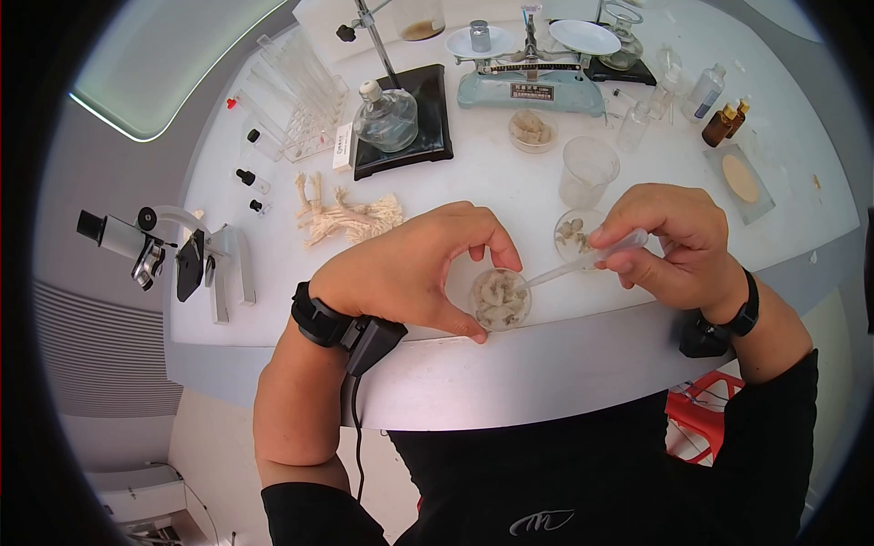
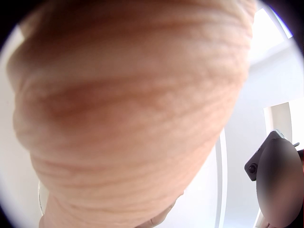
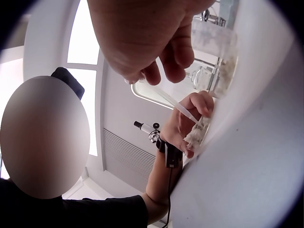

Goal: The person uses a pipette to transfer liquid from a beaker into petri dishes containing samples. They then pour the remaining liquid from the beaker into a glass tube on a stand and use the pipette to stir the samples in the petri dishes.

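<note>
Near the table's front edge, a small round petri dish holds pale, fluffy clumps. My left hand grips its rim, thumb at the near side and fingers at the far side. A translucent plastic dropper is pinched between thumb and fingers of my right hand. It slants down to the left, and its tip is at the clumps by the dish's right rim. From the right wrist view, the dropper likewise points down into the dish. In the left wrist view, skin fills most of the picture and hides the dish.
Behind the right hand are another dish with greenish-white bits and an empty beaker. A frayed rope bundle lies beyond the left hand. A microscope stands left; a balance, flask and brown bottles stand farther back.
</note>
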`<action>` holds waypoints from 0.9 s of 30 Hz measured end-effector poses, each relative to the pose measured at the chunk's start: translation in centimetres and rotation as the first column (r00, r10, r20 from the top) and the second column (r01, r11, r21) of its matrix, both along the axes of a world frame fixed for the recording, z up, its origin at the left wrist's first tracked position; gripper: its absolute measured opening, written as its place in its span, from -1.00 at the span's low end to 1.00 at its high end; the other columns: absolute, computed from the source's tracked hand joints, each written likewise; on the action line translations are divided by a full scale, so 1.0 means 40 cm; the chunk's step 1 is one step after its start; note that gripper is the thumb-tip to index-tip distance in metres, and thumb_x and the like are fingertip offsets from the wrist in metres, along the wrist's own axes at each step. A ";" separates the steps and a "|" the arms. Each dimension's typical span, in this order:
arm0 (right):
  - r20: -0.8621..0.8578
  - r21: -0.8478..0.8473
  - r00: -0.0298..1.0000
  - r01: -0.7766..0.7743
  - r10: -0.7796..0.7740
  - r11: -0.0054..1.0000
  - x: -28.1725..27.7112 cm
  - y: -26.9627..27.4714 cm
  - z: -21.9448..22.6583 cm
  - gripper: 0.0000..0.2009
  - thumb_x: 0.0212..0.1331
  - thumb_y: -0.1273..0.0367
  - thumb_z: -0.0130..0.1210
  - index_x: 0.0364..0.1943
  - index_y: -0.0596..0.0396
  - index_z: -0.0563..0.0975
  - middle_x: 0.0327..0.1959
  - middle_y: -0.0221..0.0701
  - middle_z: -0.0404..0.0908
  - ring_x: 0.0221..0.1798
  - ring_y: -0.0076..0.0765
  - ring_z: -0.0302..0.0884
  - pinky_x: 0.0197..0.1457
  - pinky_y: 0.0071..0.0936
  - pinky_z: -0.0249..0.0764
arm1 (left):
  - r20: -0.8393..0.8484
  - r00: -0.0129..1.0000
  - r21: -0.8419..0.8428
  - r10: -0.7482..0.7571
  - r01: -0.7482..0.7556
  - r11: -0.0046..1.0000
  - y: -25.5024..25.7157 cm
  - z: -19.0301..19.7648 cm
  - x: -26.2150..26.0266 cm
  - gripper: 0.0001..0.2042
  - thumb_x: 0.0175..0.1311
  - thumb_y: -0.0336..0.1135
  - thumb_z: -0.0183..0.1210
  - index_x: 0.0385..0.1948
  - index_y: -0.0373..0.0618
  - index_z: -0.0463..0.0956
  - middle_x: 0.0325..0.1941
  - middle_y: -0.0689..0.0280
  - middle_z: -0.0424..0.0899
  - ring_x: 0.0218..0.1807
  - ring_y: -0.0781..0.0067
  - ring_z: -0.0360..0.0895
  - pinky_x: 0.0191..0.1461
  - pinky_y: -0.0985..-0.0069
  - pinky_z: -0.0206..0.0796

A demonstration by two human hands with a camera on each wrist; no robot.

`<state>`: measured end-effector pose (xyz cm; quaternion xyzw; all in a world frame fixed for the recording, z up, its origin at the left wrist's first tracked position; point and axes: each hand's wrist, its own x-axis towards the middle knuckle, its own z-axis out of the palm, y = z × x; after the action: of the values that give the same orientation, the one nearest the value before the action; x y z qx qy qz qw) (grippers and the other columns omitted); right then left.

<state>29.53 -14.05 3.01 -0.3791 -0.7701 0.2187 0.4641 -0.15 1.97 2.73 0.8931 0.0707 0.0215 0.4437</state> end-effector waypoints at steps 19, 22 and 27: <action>0.007 0.000 1.000 0.015 -0.015 1.000 0.004 -0.002 -0.003 -0.80 0.41 0.42 0.52 0.05 0.08 0.81 -0.17 -0.41 0.85 -0.40 -0.60 0.65 -0.35 -0.63 0.54 | -0.003 1.000 -0.015 0.010 -0.010 1.000 -0.003 0.003 0.000 -0.33 -0.15 -0.37 0.81 0.12 -0.05 0.73 0.15 0.38 0.75 0.19 0.30 0.55 0.34 0.38 0.41; -0.008 0.004 1.000 0.014 -0.014 1.000 0.005 -0.001 -0.007 -0.78 0.42 0.44 0.51 0.06 0.14 0.79 -0.16 -0.37 0.85 -0.43 -0.61 0.65 -0.36 -0.64 0.53 | -0.004 1.000 -0.010 0.008 -0.008 1.000 -0.002 0.005 0.001 -0.33 -0.15 -0.37 0.80 0.12 -0.05 0.72 0.14 0.38 0.75 0.18 0.30 0.55 0.33 0.38 0.41; -0.264 -0.044 0.964 0.035 -0.046 0.998 0.009 -0.014 -0.018 -0.77 0.59 0.40 0.37 0.14 0.25 0.71 -0.14 -0.32 0.83 -0.48 -0.64 0.62 -0.42 -0.66 0.49 | -0.003 1.000 0.003 0.005 -0.005 1.000 -0.003 0.003 -0.001 -0.33 -0.16 -0.37 0.81 0.12 -0.06 0.72 0.14 0.38 0.74 0.16 0.31 0.53 0.32 0.39 0.41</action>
<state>29.89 -14.60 2.29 -0.3710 -0.6890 0.2726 0.5598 -0.18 1.87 2.85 0.8937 0.0734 0.0214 0.4420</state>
